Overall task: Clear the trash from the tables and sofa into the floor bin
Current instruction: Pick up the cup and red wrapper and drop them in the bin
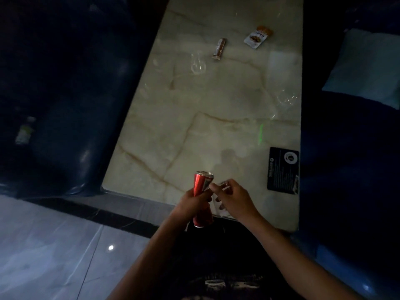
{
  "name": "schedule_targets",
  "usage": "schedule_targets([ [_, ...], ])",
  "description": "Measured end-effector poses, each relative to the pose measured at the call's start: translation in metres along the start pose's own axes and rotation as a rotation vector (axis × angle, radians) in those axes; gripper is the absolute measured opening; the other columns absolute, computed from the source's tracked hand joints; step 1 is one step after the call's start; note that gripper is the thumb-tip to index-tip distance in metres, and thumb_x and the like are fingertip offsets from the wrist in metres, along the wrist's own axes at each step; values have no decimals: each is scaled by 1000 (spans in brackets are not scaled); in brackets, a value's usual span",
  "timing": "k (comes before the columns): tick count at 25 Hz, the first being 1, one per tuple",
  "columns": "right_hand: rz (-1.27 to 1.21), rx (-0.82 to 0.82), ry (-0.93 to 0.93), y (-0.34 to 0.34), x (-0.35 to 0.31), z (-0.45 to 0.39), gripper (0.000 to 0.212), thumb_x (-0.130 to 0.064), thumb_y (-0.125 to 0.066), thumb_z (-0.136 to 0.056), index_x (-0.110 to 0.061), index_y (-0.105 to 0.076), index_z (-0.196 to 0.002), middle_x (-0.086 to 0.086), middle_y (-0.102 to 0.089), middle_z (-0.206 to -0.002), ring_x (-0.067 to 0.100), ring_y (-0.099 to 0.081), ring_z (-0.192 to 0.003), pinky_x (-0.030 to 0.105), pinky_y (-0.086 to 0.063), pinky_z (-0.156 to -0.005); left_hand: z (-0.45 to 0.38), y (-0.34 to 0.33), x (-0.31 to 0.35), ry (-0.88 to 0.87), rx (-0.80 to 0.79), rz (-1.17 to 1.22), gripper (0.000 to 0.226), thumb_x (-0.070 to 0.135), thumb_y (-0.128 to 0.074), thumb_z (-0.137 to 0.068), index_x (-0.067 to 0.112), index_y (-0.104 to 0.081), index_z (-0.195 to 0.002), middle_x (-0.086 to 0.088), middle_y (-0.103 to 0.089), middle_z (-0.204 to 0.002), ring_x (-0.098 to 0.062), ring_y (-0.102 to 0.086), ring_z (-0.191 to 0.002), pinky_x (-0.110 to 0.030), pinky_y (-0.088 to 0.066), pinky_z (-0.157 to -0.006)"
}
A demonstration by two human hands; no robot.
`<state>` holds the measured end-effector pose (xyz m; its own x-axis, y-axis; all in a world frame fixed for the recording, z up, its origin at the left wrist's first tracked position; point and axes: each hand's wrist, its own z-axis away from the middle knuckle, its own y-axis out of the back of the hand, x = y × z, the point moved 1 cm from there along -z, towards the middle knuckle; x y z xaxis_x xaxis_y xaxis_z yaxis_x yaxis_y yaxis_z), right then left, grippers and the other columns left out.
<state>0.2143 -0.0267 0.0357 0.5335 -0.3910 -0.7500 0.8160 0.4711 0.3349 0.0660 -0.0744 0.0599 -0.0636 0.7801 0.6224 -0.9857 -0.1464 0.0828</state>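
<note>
Marble table [194,131] bears 2 wrappers [219,49] [257,37] and a black card [283,170].

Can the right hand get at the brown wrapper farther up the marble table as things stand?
Probably not yet. The path over the table to the brown wrapper looks open, but the right hand already pinches something small, and the wrapper lies well beyond it, so a lean forward seems needed.

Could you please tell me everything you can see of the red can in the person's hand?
The red can is a slim metal drink can with a silver rim, its middle squeezed narrow. The left hand grips it around the waist, top tilted away, above the marble table's near edge. The right hand's fingers reach its upper side.
</note>
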Motion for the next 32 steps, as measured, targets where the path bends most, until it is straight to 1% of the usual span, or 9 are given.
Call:
schedule_targets([
  [5, 37, 65, 1, -69, -6, 47, 57, -83, -45, -70, -29, -58, -85, -10, -68, -74, 1, -65, -67, 21, -44, -59, 23, 56, -42, -52, -91, 17, 23, 31, -65, -91, 14, -67, -106, -10, -73, -95, -22, -70, -86, -39, -56, -85],
  [8, 68, 123, -7, -110, -2, 73, 46, -68, -46, -87, -24, -60, -89, -5, -67, -84, 15, -65, -84, 19, -42, -63, 34, 96, -78, -57, -119, 9, 21, 34, -69, -88, 16, -68, -100, -13, -74, -98, -22, -71, -83, -37, -56, -83],
  [11, 64, 104, -1, -137, 11, 99, 56, -62, -35, -95, -16, -63, -108, 12, -68, -109, 30, -62, -107, 34, -48, -88, 47, 132, -119, 4, -123, 29, 30, 41, -72, -84, 17, -67, -102, -18, -74, -104, -31, -72, -92, -48, -56, -93],
  [13, 77, 121, -60, -151, 19, 117, 62, -58, -29, -98, -10, -61, -120, 16, -64, -124, 32, -57, -118, 37, -42, -99, 63, 152, -149, 45, -160, 47, 39, 49, -71, -81, 19, -65, -106, -18, -74, -105, -30, -72, -93, -52, -55, -94],
  [17, 55, 178, -161, -166, 47, 150, 55, -50, -30, -102, -7, -65, -109, 16, -67, -111, 28, -62, -104, 32, -43, -87, 90, 163, -187, 111, -268, 42, 53, 63, -53, -87, 16, -63, -110, -16, -74, -101, -32, -73, -91, -46, -55, -90],
  [21, 9, 187, -267, -170, 81, 192, 52, -58, -28, -98, -21, -64, -96, -4, -62, -80, 18, -61, -85, 28, -40, -74, 112, 144, -204, 184, -239, 162, 60, 47, -24, -102, -1, -51, -126, -30, -63, -106, -34, -67, -78, -38, -54, -71],
  [24, -70, 220, -291, -164, 112, 222, 51, -64, -27, -94, -26, -61, -95, -8, -61, -83, 16, -64, -88, 18, -41, -63, 129, 122, -223, 221, -261, 108, 65, 48, -21, -102, -3, -50, -128, -29, -64, -104, -30, -67, -75, -34, -54, -68],
  [28, -212, 224, -354, -162, 162, 255, 63, -71, -30, -91, -19, -63, -102, 7, -69, -94, 29, -67, -98, 37, -52, -83, 147, 91, -247, 272, -245, 74, 59, 46, -35, -101, 0, -45, -137, -30, -62, -115, -33, -64, -87, -42, -52, -82],
  [32, -355, 244, -428, -165, 208, 278, 64, -69, -36, -87, -19, -63, -116, 16, -69, -113, 35, -66, -105, 47, -51, -92, 161, 67, -272, 208, -195, -88, 58, 51, -39, -97, 11, -45, -139, -15, -64, -108, -25, -66, -89, -34, -54, -67],
])
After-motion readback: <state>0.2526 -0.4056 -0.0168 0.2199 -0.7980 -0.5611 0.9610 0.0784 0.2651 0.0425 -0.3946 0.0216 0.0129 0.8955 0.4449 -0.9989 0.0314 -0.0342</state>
